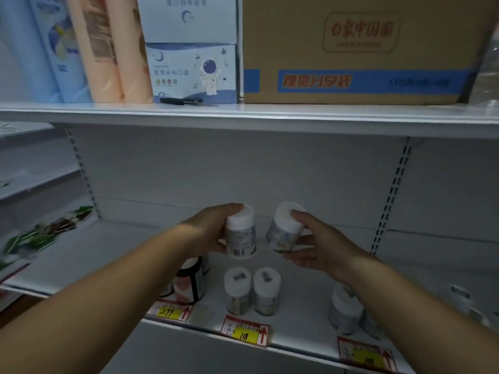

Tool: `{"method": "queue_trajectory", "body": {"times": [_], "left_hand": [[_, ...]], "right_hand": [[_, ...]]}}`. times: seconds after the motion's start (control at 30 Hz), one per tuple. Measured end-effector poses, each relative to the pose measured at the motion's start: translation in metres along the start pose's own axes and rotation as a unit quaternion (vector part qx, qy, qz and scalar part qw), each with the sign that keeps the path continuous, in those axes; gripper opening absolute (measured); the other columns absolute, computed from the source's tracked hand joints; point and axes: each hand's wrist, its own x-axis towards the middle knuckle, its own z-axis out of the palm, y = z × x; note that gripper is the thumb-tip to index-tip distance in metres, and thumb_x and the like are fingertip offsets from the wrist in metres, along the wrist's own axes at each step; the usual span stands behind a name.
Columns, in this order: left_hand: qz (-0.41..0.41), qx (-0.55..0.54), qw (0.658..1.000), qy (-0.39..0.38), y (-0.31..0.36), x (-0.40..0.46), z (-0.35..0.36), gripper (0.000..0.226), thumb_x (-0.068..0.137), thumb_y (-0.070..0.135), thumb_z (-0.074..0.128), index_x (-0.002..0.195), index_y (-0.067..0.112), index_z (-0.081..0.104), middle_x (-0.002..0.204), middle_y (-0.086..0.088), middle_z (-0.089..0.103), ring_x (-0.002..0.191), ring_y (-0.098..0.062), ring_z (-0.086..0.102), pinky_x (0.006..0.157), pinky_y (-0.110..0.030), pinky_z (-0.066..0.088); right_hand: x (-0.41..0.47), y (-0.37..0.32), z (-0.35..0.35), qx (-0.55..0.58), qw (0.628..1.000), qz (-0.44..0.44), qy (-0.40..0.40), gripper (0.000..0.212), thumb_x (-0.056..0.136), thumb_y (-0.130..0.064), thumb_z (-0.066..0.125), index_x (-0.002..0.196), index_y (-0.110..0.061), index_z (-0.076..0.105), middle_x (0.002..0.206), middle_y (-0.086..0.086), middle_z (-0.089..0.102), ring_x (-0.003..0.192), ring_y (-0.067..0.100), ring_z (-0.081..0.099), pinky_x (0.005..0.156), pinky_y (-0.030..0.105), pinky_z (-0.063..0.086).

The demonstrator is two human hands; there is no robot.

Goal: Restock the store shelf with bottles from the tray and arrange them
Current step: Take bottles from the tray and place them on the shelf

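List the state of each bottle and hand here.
Left hand: gripping a bottle, upright, in the air.
Right hand: gripping a tilted bottle, in the air.
Two white bottles: standing side by side on the shelf, capped.
Dark jar: standing, partly hidden.

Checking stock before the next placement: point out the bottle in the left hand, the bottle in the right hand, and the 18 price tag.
Left-hand bottle (241,234), head view, on its label.
Right-hand bottle (280,233), head view, on its side.
18 price tag (244,335), head view, on its yellow patch.
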Motion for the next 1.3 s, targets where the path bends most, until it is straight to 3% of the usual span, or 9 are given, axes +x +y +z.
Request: {"method": "queue_trajectory", "body": {"times": [0.17, 0.4, 0.53, 0.63, 0.73, 0.9, 1.07, 1.2, 1.3], "left_hand": [[-0.007, 0.068, 0.998, 0.006, -0.02, 0.024, 0.001, 0.049, 0.096, 0.044, 0.041, 0.134, 0.014, 0.046, 0.136, -0.012, 0.052, 0.122, -0.029, 0.051, 0.105, -0.042, 0.041], [-0.027, 0.13, 0.991, 0.005, -0.039, 0.052, -0.001, 0.055, 0.097, 0.046, 0.035, 0.14, 0.011, 0.037, 0.143, -0.013, 0.044, 0.125, -0.03, 0.047, 0.101, -0.038, 0.041], [-0.062, 0.156, 0.986, -0.024, -0.054, 0.061, -0.004, 0.055, 0.096, 0.047, 0.037, 0.136, 0.01, 0.042, 0.138, -0.015, 0.048, 0.122, -0.032, 0.049, 0.103, -0.043, 0.044], [-0.081, 0.199, 0.976, -0.026, -0.066, 0.067, 0.003, 0.043, 0.098, 0.04, 0.039, 0.122, 0.006, 0.049, 0.127, -0.019, 0.055, 0.105, -0.03, 0.058, 0.093, -0.04, 0.049], [-0.057, 0.269, 0.962, -0.003, -0.074, 0.074, 0.011, 0.03, 0.098, 0.023, 0.04, 0.113, 0.004, 0.056, 0.085, -0.007, 0.058, 0.07, -0.016, 0.054, 0.065, -0.027, 0.05], [-0.03, 0.362, 0.932, 0.009, -0.079, 0.085, 0.017, 0.031, 0.098, 0.019, 0.036, 0.1, -0.001, 0.058, 0.12, -0.02, 0.059, 0.11, -0.031, 0.057, 0.078, -0.027, 0.039], [0.11, 0.378, 0.918, 0.043, -0.076, 0.084, 0.021, 0.053, 0.097, 0.042, 0.037, 0.14, 0.012, 0.035, 0.151, -0.012, 0.033, 0.135, -0.025, 0.035, 0.105, -0.028, 0.026], [0.191, 0.447, 0.873, 0.046, -0.058, 0.063, 0.034, 0.058, 0.097, 0.045, 0.033, 0.147, 0.018, 0.023, 0.16, -0.006, 0.011, 0.147, -0.02, 0.0, 0.12, -0.041, 0.002], [0.207, 0.48, 0.851, 0.052, -0.048, 0.047, 0.048, 0.055, 0.098, 0.043, 0.032, 0.147, 0.019, 0.024, 0.159, -0.004, 0.013, 0.147, -0.019, 0.002, 0.12, -0.037, 0.004]], "right_hand": [[0.027, 0.031, 0.012, -0.02, 0.995, 0.046, 0.091, 0.042, 0.084, -0.055, 0.055, 0.108, -0.02, 0.053, 0.094, 0.009, 0.063, 0.083, 0.029, 0.064, 0.074, 0.031, 0.052], [0.05, 0.057, 0.028, -0.052, 0.988, 0.086, 0.12, 0.053, 0.083, -0.053, 0.057, 0.117, -0.013, 0.056, 0.113, 0.014, 0.063, 0.092, 0.026, 0.059, 0.072, 0.03, 0.045], [0.058, 0.066, 0.034, -0.076, 0.985, 0.095, 0.119, 0.052, 0.084, -0.048, 0.06, 0.115, -0.006, 0.059, 0.115, 0.019, 0.065, 0.103, 0.033, 0.063, 0.093, 0.041, 0.051], [0.059, 0.073, 0.037, -0.085, 0.986, 0.1, 0.099, 0.054, 0.085, -0.046, 0.06, 0.117, -0.003, 0.059, 0.117, 0.02, 0.065, 0.107, 0.033, 0.062, 0.099, 0.045, 0.048], [0.06, 0.081, 0.037, -0.123, 0.983, 0.106, 0.086, 0.053, 0.086, -0.048, 0.056, 0.116, -0.005, 0.06, 0.116, 0.018, 0.065, 0.107, 0.033, 0.061, 0.098, 0.043, 0.049], [0.061, 0.083, 0.035, -0.167, 0.978, 0.105, 0.064, 0.057, 0.092, -0.052, 0.042, 0.127, -0.008, 0.05, 0.129, 0.015, 0.057, 0.11, 0.028, 0.057, 0.094, 0.036, 0.046], [0.052, 0.073, 0.016, -0.3, 0.948, -0.011, 0.11, 0.072, 0.09, -0.06, 0.036, 0.146, -0.017, 0.024, 0.156, 0.003, 0.026, 0.14, 0.021, 0.028, 0.11, 0.029, 0.021], [0.037, 0.052, -0.001, -0.415, 0.899, -0.112, 0.084, 0.072, 0.09, -0.061, 0.033, 0.148, -0.022, 0.017, 0.158, 0.001, 0.018, 0.144, 0.018, 0.019, 0.112, 0.027, 0.013], [0.016, 0.037, -0.011, -0.457, 0.875, -0.15, 0.061, 0.069, 0.092, -0.057, 0.034, 0.148, -0.021, 0.018, 0.158, 0.0, 0.018, 0.144, 0.017, 0.018, 0.112, 0.026, 0.014]]}}
